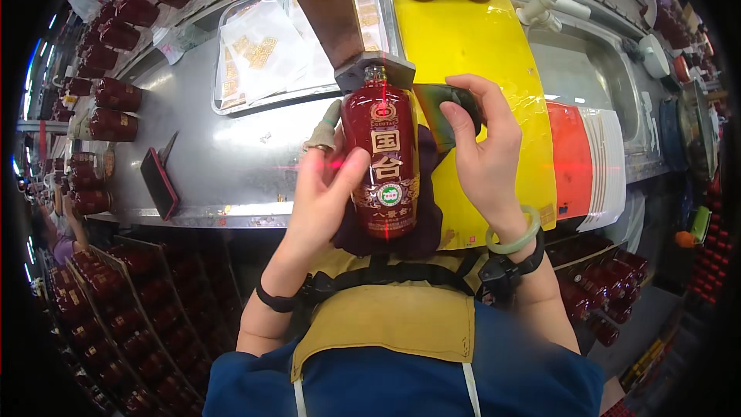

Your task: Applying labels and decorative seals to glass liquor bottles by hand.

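Note:
A dark red glass bottle [390, 158] with gold lettering and a small green-and-white round emblem lies on a dark cloth [429, 208]. Its neck meets a notched dark block [351, 77] at the end of a brown beam. My left hand [324, 193] grips the bottle's left side, thumb on the glass; pale finger covers sit on its fingers. To the right, my right hand [488, 147] pinches a dark, flat, glossy piece [444, 112] between thumb and fingers, its exact kind unclear. Thin red light lines cross the bottle.
A metal tray [224, 96] carries white sheets with gold decals. A yellow mat [471, 38] covers the right of the steel table. Red and white sheets [575, 158] lie by a sink [637, 96]. A dark red phone-like tablet [160, 183] stands left; racks of red bottles [116, 293] flank below.

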Demonstrator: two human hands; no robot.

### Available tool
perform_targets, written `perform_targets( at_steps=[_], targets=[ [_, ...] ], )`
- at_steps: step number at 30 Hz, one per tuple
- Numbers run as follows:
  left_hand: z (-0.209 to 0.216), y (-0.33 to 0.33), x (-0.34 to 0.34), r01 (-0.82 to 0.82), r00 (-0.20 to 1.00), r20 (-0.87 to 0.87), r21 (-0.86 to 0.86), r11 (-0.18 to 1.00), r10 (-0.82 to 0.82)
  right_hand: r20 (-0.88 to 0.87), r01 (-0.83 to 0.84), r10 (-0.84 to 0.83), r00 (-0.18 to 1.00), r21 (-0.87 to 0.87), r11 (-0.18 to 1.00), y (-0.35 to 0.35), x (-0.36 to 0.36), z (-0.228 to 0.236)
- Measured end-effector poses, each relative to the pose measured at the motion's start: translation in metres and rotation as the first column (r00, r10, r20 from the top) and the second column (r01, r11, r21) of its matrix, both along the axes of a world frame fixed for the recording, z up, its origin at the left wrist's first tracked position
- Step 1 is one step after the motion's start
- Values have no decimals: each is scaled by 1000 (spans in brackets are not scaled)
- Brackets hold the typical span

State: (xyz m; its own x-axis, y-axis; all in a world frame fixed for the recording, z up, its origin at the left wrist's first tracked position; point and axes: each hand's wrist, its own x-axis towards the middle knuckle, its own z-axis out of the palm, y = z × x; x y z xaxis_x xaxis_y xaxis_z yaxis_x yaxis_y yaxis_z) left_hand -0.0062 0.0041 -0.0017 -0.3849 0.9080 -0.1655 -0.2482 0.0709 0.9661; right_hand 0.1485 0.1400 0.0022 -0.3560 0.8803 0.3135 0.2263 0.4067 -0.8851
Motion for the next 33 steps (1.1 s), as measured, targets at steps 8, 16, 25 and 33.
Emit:
perform_targets(
  at_steps=[8, 16, 25, 33],
  targets=[
    [-5, -18, -10, -67, 997, -47, 10, 998, 68, 211, -239, 115, 971, 818, 523, 38, -24, 27],
    [-25, -52, -1, -29, 966, -253, 84, 996, 50, 357, -655, 569, 741, 571, 496, -46, 14, 5],
    [-60, -48, 5, 149, 900, -412, -20, 989, -144, 384, -596, 476, 791, 660, 457, -57, 20, 8],
    [-36, -52, 13, -6, 528, -840, 142, 990, 124, 217, -473, 433, 875, 570, 672, -66, 39, -8]
  ],
)
